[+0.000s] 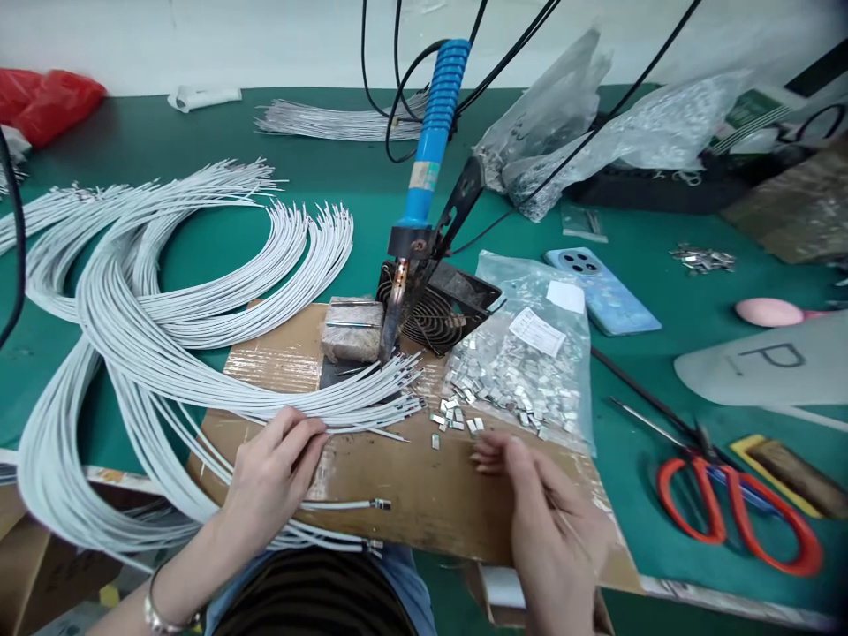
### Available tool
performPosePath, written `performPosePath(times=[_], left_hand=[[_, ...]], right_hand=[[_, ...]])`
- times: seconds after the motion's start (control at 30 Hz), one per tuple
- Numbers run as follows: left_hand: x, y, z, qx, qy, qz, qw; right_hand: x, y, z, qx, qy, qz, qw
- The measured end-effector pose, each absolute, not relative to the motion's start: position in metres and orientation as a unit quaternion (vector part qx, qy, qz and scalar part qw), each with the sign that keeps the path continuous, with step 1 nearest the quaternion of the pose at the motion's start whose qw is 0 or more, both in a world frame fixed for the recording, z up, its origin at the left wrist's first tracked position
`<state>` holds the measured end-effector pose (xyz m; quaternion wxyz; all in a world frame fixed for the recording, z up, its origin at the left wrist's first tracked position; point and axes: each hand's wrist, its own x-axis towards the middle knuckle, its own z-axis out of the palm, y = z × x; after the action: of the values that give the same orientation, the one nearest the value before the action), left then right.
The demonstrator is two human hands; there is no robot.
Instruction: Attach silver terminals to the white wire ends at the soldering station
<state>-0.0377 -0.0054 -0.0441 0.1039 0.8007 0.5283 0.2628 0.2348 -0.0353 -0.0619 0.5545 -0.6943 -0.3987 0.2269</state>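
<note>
My left hand (282, 464) rests at the lower edge of a bundle of white wires (265, 402), its thumb and fingers closed on a white wire there. The wires' stripped ends fan out over a brown cardboard sheet (424, 495). My right hand (556, 521) hovers over the cardboard's right side, fingers curled and thumb apart, with nothing visible between them. Just beyond its fingertips lie small metal terminals (454, 415), some loose, others in a clear plastic bag (570, 380). Nearer my body are wires with a metal terminal (380, 504) on the end.
A blue-handled soldering iron (430, 150) slants down in a stand, its tip beside a wrapped block (352, 331). Behind it sits a small black fan (441, 309). To the right lie a blue phone (602, 291) and red-handled scissors (708, 503). More coiled wires (99, 424) cover the left.
</note>
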Motion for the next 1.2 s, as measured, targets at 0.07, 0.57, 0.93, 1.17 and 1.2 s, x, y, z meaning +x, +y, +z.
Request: performPosePath(times=[0.07,0.57,0.93,1.17,1.2], left_hand=[[-0.036,0.0,-0.042,0.807,0.514,0.269,0.108],[-0.072,0.006,0.019,0.767,0.377,-0.015,0.519],[-0.056,0.01,-0.006,0.644,0.335,0.043,0.686],[-0.029,0.005,-0.013,0.536,0.392,0.066,0.745],[-0.026,0.005,-0.011,0.52,0.415,0.085,0.741]], right_hand=[[0.233,-0.034,-0.061,-0.694,-0.452,0.212,0.52],[0.209,-0.037,-0.06,-0.689,-0.508,0.239,0.459],[0.157,0.006,-0.039,-0.581,-0.469,0.481,0.459],[0.162,0.007,-0.045,-0.557,-0.42,0.531,0.482],[0.163,0.006,-0.046,-0.554,-0.413,0.532,0.49]])
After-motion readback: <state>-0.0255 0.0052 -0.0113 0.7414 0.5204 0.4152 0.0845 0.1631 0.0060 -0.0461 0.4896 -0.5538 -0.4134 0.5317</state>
